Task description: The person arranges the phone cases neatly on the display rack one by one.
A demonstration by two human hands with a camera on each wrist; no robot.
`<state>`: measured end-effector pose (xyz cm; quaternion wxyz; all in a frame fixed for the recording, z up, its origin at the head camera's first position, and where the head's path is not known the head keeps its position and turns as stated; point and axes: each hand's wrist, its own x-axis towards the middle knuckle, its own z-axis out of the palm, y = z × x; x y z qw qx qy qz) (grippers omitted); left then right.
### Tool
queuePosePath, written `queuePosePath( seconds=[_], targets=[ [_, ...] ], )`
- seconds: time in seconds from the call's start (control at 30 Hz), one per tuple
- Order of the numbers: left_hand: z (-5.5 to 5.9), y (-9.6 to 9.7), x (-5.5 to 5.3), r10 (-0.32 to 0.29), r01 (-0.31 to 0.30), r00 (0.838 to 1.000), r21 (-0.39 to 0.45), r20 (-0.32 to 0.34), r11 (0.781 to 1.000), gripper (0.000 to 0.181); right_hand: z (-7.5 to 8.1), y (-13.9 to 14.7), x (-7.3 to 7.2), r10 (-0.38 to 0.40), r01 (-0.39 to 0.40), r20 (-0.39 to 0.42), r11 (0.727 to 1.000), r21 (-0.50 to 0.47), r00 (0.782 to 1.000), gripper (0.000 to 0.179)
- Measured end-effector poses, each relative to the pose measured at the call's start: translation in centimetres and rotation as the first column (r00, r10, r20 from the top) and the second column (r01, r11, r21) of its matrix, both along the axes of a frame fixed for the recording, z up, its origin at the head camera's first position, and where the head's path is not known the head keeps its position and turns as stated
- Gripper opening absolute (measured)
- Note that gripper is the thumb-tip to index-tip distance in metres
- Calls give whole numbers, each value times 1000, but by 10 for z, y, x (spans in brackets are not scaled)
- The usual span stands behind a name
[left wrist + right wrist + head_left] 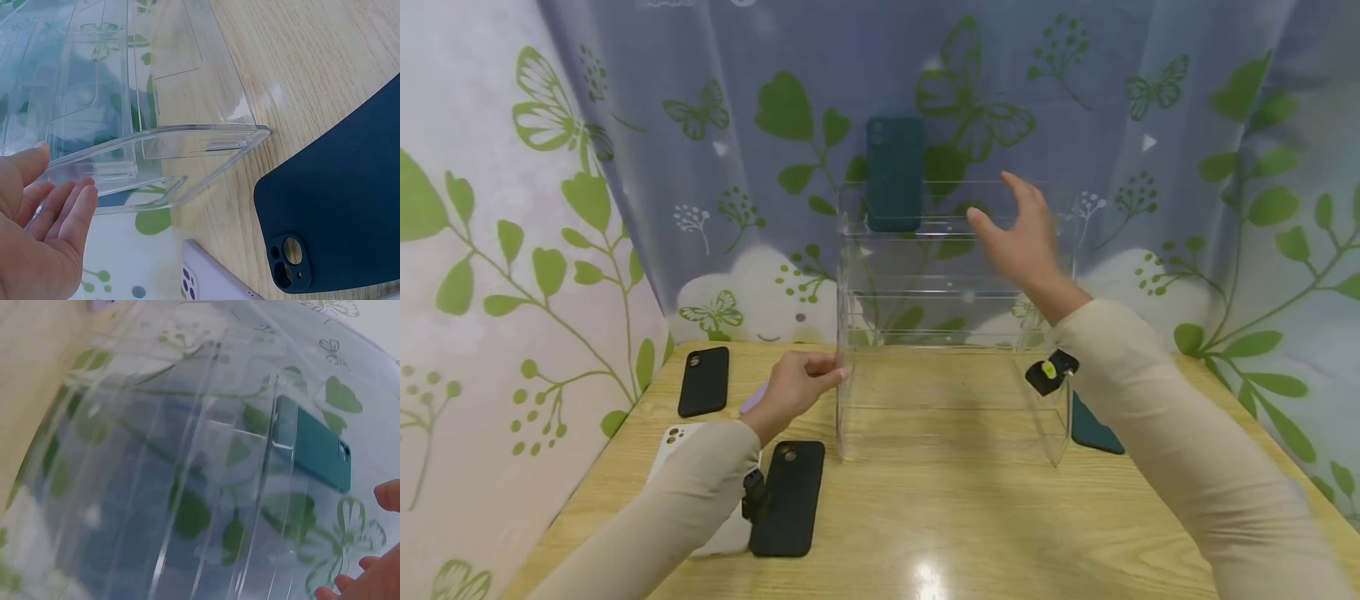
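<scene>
A clear stepped display rack [955, 421] stands on the wooden table. On its top tier a teal phone case [895, 175] leans upright, toward the left end. My left hand [797, 385] pinches the rack's left side panel between thumb and fingers; the left wrist view shows the panel's edge [206, 127] running in between them. To the right of the teal case my right hand [1021, 237] is raised near the top tier, thumb and fingers spread apart with nothing between them. In the right wrist view its fingers [369, 581] are apart from the case.
Left of the rack lie a black phone case [703, 382], a second black case [787, 500], a white one [722, 533] partly under my left forearm, and a purple one [215, 275]. Another teal case [1093, 425] lies at the right. A patterned curtain [790, 167] hangs behind.
</scene>
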<state>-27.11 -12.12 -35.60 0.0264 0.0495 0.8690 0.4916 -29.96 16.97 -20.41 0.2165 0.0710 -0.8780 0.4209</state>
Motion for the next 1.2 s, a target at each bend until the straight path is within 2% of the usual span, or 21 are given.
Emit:
queuePosePath(
  seconds=[0.17,0.37,0.57,0.77,0.93,1.07,1.2],
  targets=[
    [1,1,1,5,-5,1000,-3,1,1000,45,-21,47,26,-22,22,25,1000,22,999,74],
    [1,2,1,11,-11,1000,-2,12,1000,44,-61,108,55,-99,94,96,994,55,990,80],
    [1,2,-1,15,-15,1000,0,11,1000,45,-103,166,84,-185,176,200,982,62,962,82],
    [1,1,-2,10,-10,1000,-7,8,1000,47,-147,219,116,-269,254,257,963,90,928,83],
    [2,1,-1,8,-8,1000,-1,10,1000,45,-180,250,139,-369,336,299,929,156,880,87],
    [2,1,-1,14,-15,1000,4,11,1000,43,-201,269,152,-430,379,352,902,206,832,88],
    [2,3,0,12,-12,1000,9,16,1000,44,-216,283,159,-473,440,456,879,184,754,92]
  ],
)
